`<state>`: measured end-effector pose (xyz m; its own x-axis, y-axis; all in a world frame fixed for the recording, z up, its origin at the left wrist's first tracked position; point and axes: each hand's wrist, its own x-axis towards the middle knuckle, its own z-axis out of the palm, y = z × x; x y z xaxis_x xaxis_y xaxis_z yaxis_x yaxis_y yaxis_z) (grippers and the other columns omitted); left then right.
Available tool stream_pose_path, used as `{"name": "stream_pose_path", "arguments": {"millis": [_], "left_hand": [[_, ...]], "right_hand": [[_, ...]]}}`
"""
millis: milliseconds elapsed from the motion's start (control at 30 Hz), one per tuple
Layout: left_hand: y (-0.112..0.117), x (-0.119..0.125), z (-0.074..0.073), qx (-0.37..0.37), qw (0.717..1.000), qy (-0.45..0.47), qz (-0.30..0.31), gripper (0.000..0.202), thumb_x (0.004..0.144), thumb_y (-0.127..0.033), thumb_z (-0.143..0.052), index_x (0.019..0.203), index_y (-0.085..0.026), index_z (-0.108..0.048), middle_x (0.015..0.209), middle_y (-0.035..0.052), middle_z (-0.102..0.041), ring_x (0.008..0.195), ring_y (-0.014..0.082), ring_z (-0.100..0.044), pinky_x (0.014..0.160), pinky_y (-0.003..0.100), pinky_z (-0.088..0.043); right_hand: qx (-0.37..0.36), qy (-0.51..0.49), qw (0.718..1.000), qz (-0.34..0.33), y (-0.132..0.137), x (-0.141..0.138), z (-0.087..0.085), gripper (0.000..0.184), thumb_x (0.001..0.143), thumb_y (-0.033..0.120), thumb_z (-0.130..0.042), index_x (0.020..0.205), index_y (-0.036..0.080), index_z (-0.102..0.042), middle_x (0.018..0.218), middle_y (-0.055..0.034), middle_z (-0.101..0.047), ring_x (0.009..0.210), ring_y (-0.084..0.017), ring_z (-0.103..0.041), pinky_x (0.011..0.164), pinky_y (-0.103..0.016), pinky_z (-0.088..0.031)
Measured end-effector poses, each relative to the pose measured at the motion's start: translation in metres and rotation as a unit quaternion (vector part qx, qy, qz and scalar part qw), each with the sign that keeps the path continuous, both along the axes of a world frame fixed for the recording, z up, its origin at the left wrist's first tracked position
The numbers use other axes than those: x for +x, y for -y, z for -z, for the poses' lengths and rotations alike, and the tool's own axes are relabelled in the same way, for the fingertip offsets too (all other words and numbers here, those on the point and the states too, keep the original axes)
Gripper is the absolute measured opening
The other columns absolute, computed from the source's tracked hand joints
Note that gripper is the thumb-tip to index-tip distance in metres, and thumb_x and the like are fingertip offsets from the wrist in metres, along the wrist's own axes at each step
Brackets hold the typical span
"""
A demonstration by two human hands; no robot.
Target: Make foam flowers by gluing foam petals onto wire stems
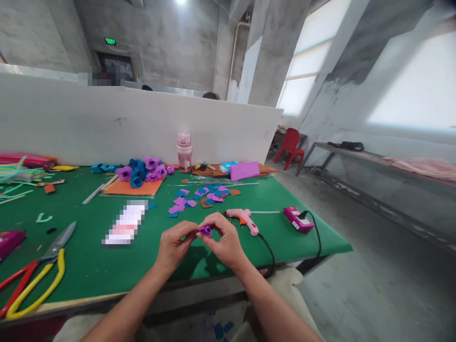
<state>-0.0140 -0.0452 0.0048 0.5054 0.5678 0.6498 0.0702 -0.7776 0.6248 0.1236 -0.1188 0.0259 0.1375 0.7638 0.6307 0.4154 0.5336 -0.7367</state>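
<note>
Close above the table's front part, a small rolled purple flower [205, 231] sits between the fingertips of both my hands. My left hand [175, 243] pinches at its left side, with thumb and forefinger together. Curled round it from the right, the fingers of my right hand [221, 240] grip it and partly hide it. Just right of that hand lies a pink glue gun [239, 214], a clear glue stick behind it. Cut purple, blue and brown felt pieces [197, 195] are scattered beyond my hands. Finished-looking purple and blue flowers [142, 172] are heaped on an orange sheet [133, 188].
Large shears [59, 244] with red and yellow handles lie at the left front. A purple power box [297, 219] with a black cable stands near the right edge. A pink bottle [184, 153] stands against the white partition [142, 121]. Colourful sticks [21, 175] pile up far left.
</note>
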Motion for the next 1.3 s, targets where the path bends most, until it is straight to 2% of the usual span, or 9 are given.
{"name": "stream_pose_path", "arguments": {"millis": [133, 233, 300, 467, 567, 667, 767, 1033, 1300], "left_hand": [[0.0, 0.002, 0.0, -0.029, 0.999, 0.016, 0.011, 0.011, 0.078, -0.021, -0.055, 0.08, -0.02, -0.066, 0.074, 0.0014, -0.068, 0.068, 0.0123, -0.061, 0.062, 0.02, -0.047], [0.0, 0.002, -0.001, -0.043, 0.999, 0.028, 0.011, 0.011, 0.077, -0.022, -0.056, 0.08, -0.02, -0.066, 0.076, 0.0019, -0.068, 0.07, 0.0129, -0.062, 0.064, 0.021, -0.048], [0.0, 0.001, -0.002, -0.051, 0.998, 0.031, 0.003, 0.012, 0.077, -0.023, -0.057, 0.081, -0.02, -0.067, 0.078, 0.0025, -0.069, 0.073, 0.0138, -0.062, 0.067, 0.022, -0.048], [-0.003, -0.001, -0.001, -0.055, 0.997, 0.042, -0.015, 0.012, 0.076, -0.024, -0.058, 0.082, -0.021, -0.068, 0.081, 0.0031, -0.069, 0.076, 0.0147, -0.063, 0.068, 0.024, -0.05], [-0.005, -0.002, 0.001, -0.048, 0.997, 0.043, -0.032, 0.012, 0.076, -0.024, -0.057, 0.082, -0.022, -0.068, 0.084, 0.0031, -0.069, 0.078, 0.0151, -0.063, 0.071, 0.026, -0.05], [-0.006, -0.002, 0.002, -0.029, 0.998, 0.038, -0.05, 0.013, 0.077, -0.024, -0.056, 0.082, -0.022, -0.068, 0.086, 0.0028, -0.069, 0.081, 0.0157, -0.063, 0.074, 0.028, -0.05], [-0.007, -0.002, 0.003, -0.013, 0.998, 0.033, -0.055, 0.013, 0.077, -0.022, -0.056, 0.082, -0.023, -0.068, 0.085, 0.0021, -0.069, 0.082, 0.0151, -0.063, 0.075, 0.027, -0.05], [-0.007, -0.001, 0.003, -0.013, 0.998, 0.02, -0.05, 0.012, 0.077, -0.021, -0.056, 0.081, -0.021, -0.067, 0.083, 0.0017, -0.069, 0.078, 0.0139, -0.063, 0.072, 0.025, -0.05], [-0.006, -0.002, 0.001, 0.01, 0.999, 0.007, -0.043, 0.013, 0.078, -0.021, -0.054, 0.081, -0.022, -0.067, 0.082, 0.0016, -0.069, 0.081, 0.0143, -0.062, 0.073, 0.026, -0.049]], "right_hand": [[-0.016, -0.034, 0.999, -0.009, 0.0, -0.001, 0.001, 0.007, 0.077, 0.024, -0.057, 0.081, 0.02, -0.055, 0.08, -0.0024, -0.054, 0.075, -0.014, -0.052, 0.068, -0.027, -0.045], [-0.025, -0.029, 0.999, -0.031, 0.004, 0.001, -0.002, 0.023, 0.072, 0.027, -0.063, 0.092, 0.02, -0.054, 0.086, -0.0028, -0.054, 0.077, -0.014, -0.053, 0.071, -0.028, -0.045], [-0.013, -0.034, 0.999, -0.022, 0.006, 0.004, -0.004, 0.029, 0.072, 0.028, -0.063, 0.097, 0.02, -0.052, 0.088, -0.0031, -0.053, 0.077, -0.014, -0.052, 0.072, -0.029, -0.045], [0.011, -0.031, 0.999, 0.032, 0.01, 0.008, -0.01, 0.006, 0.079, 0.024, -0.053, 0.077, 0.019, -0.053, 0.075, -0.0016, -0.053, 0.072, -0.014, -0.051, 0.069, -0.028, -0.043], [-0.003, -0.004, 1.0, 0.024, 0.012, 0.007, -0.012, 0.006, 0.079, 0.022, -0.051, 0.074, 0.018, -0.053, 0.072, -0.0013, -0.054, 0.07, -0.014, -0.051, 0.067, -0.028, -0.043], [-0.015, 0.022, 1.0, 0.013, 0.013, 0.006, -0.014, 0.004, 0.077, 0.02, -0.051, 0.079, 0.018, -0.054, 0.075, -0.0018, -0.055, 0.072, -0.014, -0.052, 0.069, -0.028, -0.043], [-0.016, 0.041, 0.999, 0.012, 0.014, 0.007, -0.014, 0.009, 0.073, 0.016, -0.052, 0.082, 0.018, -0.054, 0.078, -0.0019, -0.055, 0.074, -0.014, -0.052, 0.07, -0.028, -0.043], [-0.007, 0.085, 0.994, 0.062, 0.012, 0.005, -0.011, 0.006, 0.07, 0.014, -0.051, 0.074, 0.018, -0.051, 0.073, -0.001, -0.052, 0.072, -0.015, -0.05, 0.069, -0.028, -0.04], [-0.01, 0.079, 0.993, 0.086, 0.011, 0.004, -0.012, 0.005, 0.069, 0.014, -0.049, 0.068, 0.019, -0.049, 0.067, -0.0005, -0.051, 0.066, -0.014, -0.047, 0.064, -0.027, -0.039]]}}
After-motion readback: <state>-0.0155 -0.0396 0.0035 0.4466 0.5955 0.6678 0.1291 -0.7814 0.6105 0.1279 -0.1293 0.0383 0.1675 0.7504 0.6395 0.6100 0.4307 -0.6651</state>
